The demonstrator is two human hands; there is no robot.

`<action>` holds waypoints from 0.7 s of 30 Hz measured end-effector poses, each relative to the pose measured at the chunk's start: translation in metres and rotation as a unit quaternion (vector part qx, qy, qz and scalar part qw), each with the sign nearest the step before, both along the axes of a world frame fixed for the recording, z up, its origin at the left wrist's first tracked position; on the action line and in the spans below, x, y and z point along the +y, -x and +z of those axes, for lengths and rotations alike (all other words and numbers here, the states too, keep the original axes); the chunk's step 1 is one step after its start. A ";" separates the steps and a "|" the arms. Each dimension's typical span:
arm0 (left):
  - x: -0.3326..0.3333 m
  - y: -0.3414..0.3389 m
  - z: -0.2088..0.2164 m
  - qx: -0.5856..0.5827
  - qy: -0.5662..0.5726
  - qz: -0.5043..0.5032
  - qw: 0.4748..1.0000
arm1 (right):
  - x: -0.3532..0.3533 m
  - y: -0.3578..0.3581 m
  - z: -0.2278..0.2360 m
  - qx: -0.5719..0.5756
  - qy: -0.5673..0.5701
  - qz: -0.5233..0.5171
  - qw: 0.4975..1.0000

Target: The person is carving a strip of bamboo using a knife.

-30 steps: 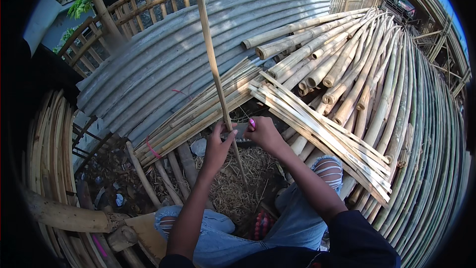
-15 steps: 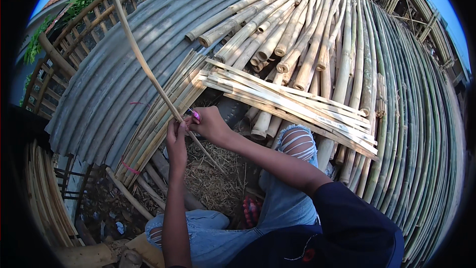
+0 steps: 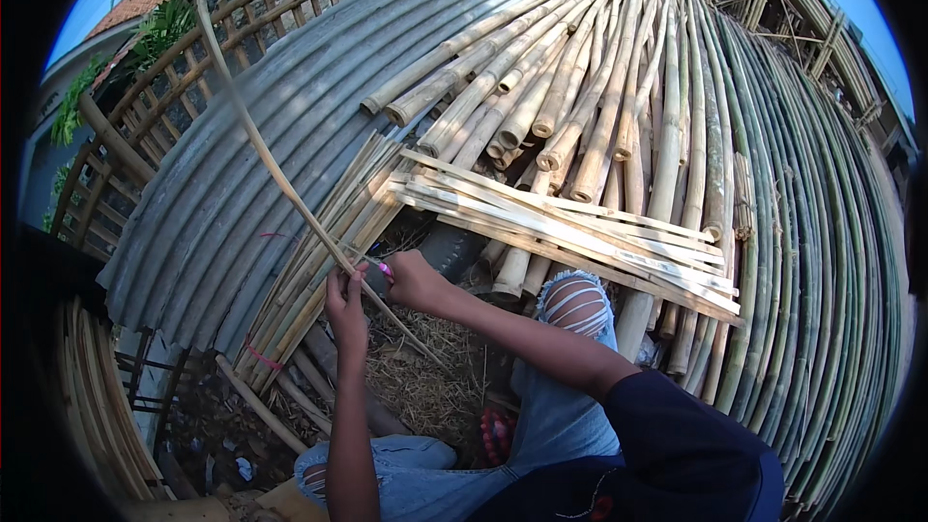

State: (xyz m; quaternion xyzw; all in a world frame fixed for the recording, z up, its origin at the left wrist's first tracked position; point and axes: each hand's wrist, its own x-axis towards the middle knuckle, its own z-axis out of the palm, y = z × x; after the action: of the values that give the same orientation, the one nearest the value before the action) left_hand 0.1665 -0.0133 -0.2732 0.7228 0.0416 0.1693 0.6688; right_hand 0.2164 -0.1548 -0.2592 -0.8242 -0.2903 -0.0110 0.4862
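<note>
A long, thin bamboo strip [image 3: 263, 145] slants from the upper left down to the straw in front of me. My left hand [image 3: 345, 302] is closed around it from below, fingertips pinching its lower part. My right hand [image 3: 416, 282], just to the right, grips a small knife [image 3: 386, 270] with a pink and purple handle. The knife's thin blade points left toward the strip; whether its edge touches the bamboo I cannot tell. Behind both hands lies a bundle of split bamboo slats [image 3: 307, 275], bound with pink string [image 3: 263, 356].
Pale split slats [image 3: 570, 232] lie across the stacked bamboo poles [image 3: 580, 126] ahead. Green poles [image 3: 812, 261] run along the right. Corrugated sheeting [image 3: 280, 106] leans at the left before a bamboo fence [image 3: 184, 87]. Straw shavings [image 3: 425, 367] cover the ground by my knees.
My right hand has moved a little right and down, away from my left hand, and the knife blade now shows. The view has shifted slightly, and the strip's upper end has swung left.
</note>
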 end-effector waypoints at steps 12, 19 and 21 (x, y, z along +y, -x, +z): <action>0.009 0.000 0.004 0.022 -0.031 -0.062 0.997 | 0.005 -0.011 0.015 0.027 -0.119 0.022 0.992; -0.003 0.002 0.012 0.071 0.036 -0.056 0.995 | 0.010 -0.003 0.019 0.008 -0.147 -0.020 0.989; 0.004 -0.001 0.009 0.074 0.082 -0.052 0.993 | 0.007 -0.001 0.027 0.005 -0.141 -0.034 0.989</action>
State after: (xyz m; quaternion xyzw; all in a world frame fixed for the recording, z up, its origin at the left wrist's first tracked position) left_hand 0.1674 -0.0097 -0.2639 0.6776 0.0674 0.0766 0.7284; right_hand 0.2179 -0.1483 -0.2324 -0.7570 -0.2551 -0.0645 0.5981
